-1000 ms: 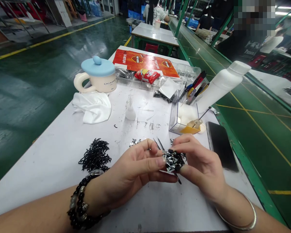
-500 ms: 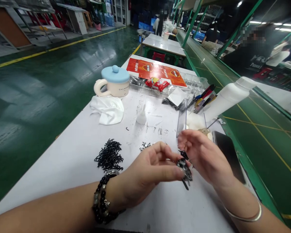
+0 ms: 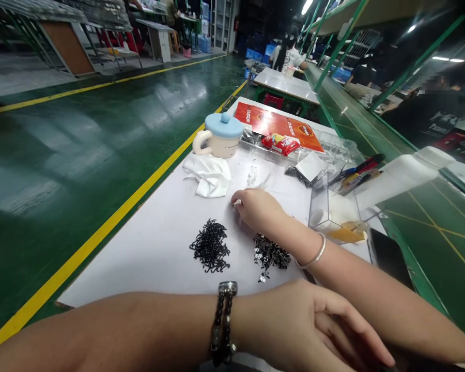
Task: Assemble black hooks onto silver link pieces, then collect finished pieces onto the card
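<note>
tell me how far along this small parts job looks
Looks done: a small heap of silvery-black pieces lies beside the right wrist. In hand: the right hand is stretched forward, palm down on the table, something white at its fingertips, too hidden to name. The left hand sits low at the near edge, nothing visible in it. Left: a pile of loose black hooks.

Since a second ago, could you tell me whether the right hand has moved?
Yes. The right hand has gone forward, away from the left hand, past the heap of small black hooks toward the crumpled white cloth.
</note>
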A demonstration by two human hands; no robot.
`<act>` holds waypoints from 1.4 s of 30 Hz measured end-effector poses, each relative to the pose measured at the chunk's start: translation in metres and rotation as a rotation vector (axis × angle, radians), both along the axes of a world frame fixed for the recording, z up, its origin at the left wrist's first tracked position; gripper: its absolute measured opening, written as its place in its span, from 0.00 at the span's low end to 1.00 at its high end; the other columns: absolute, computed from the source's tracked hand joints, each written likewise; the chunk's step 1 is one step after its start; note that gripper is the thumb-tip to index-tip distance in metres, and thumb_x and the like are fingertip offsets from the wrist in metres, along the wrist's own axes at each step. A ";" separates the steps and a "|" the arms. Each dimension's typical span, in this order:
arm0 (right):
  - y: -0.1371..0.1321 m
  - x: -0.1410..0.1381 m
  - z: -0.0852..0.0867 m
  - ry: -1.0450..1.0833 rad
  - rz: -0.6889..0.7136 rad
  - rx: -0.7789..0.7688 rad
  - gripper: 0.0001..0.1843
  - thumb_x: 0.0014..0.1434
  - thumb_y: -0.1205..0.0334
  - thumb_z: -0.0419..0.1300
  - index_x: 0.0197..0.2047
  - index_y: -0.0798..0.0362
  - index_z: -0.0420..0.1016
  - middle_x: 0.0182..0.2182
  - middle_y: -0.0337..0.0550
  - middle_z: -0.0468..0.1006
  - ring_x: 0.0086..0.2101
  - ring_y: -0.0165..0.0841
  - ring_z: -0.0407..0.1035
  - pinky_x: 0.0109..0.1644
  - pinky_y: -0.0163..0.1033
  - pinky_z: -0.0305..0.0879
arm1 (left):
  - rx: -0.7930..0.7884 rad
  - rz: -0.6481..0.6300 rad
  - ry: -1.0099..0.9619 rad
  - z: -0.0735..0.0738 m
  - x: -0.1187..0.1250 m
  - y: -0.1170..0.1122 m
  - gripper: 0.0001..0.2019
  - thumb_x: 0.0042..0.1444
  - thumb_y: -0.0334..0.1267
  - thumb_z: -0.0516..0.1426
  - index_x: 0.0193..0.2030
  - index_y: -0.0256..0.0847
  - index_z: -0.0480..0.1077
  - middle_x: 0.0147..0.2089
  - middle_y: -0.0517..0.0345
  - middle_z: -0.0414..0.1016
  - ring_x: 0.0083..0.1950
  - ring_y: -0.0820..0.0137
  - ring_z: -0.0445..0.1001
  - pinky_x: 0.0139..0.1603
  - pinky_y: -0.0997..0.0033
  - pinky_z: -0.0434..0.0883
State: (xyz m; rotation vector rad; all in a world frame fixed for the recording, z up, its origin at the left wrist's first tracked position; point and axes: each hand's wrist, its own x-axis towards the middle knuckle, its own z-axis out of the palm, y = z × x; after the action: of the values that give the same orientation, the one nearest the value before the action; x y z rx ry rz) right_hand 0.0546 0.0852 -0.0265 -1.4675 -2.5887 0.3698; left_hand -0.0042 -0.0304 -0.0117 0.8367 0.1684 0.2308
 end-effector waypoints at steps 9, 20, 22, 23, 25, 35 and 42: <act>-0.005 0.003 0.005 0.137 0.078 -0.039 0.08 0.49 0.75 0.50 0.28 0.56 0.68 0.26 0.43 0.71 0.26 0.28 0.60 0.31 0.36 0.57 | 0.023 0.068 0.039 -0.016 0.002 0.002 0.23 0.34 0.38 0.69 0.40 0.40 0.72 0.36 0.57 0.73 0.43 0.64 0.74 0.52 0.62 0.69; -0.087 0.111 0.057 1.011 -0.105 -0.190 0.08 0.56 0.71 0.58 0.40 0.52 0.71 0.28 0.40 0.79 0.25 0.29 0.73 0.25 0.33 0.71 | -0.148 0.111 0.065 -0.004 0.002 0.013 0.14 0.40 0.31 0.67 0.36 0.38 0.72 0.35 0.56 0.74 0.36 0.74 0.74 0.41 0.74 0.69; -0.101 0.126 0.055 1.038 -0.111 -0.176 0.09 0.57 0.73 0.57 0.41 0.51 0.72 0.31 0.41 0.79 0.27 0.30 0.74 0.27 0.34 0.73 | -0.156 0.141 0.079 -0.003 0.004 0.015 0.14 0.40 0.29 0.66 0.35 0.37 0.72 0.36 0.56 0.75 0.35 0.75 0.74 0.40 0.74 0.68; -0.107 0.131 0.053 1.063 -0.108 -0.187 0.10 0.58 0.73 0.57 0.41 0.51 0.72 0.31 0.41 0.79 0.27 0.30 0.74 0.27 0.35 0.73 | -0.159 0.152 0.079 -0.004 0.005 0.016 0.13 0.40 0.29 0.66 0.35 0.37 0.72 0.36 0.55 0.75 0.35 0.74 0.74 0.40 0.74 0.68; -0.116 0.136 0.049 1.144 -0.095 -0.246 0.10 0.59 0.73 0.56 0.41 0.50 0.71 0.33 0.42 0.79 0.28 0.30 0.73 0.28 0.36 0.73 | -0.164 0.169 0.060 -0.005 0.006 0.018 0.14 0.40 0.29 0.67 0.35 0.37 0.71 0.37 0.55 0.75 0.36 0.73 0.74 0.40 0.73 0.68; -0.134 0.132 0.035 1.360 -0.134 -0.395 0.04 0.56 0.67 0.59 0.35 0.49 0.71 0.28 0.40 0.71 0.28 0.31 0.68 0.30 0.38 0.68 | -0.191 0.200 0.095 -0.008 0.005 0.023 0.14 0.43 0.32 0.66 0.38 0.38 0.70 0.35 0.56 0.76 0.38 0.71 0.75 0.45 0.69 0.68; -0.130 0.132 0.034 1.166 -0.142 -0.281 0.02 0.53 0.65 0.62 0.31 0.50 0.72 0.30 0.40 0.66 0.33 0.29 0.63 0.37 0.35 0.65 | -0.191 0.210 0.095 -0.009 0.005 0.023 0.13 0.45 0.30 0.65 0.38 0.37 0.70 0.34 0.54 0.78 0.37 0.72 0.75 0.42 0.73 0.68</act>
State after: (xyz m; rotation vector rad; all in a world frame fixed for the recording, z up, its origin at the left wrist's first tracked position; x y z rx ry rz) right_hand 0.1862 -0.0445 0.0077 -0.9813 -1.5179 1.1684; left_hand 0.0007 -0.0075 -0.0208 0.6402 0.3630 0.3666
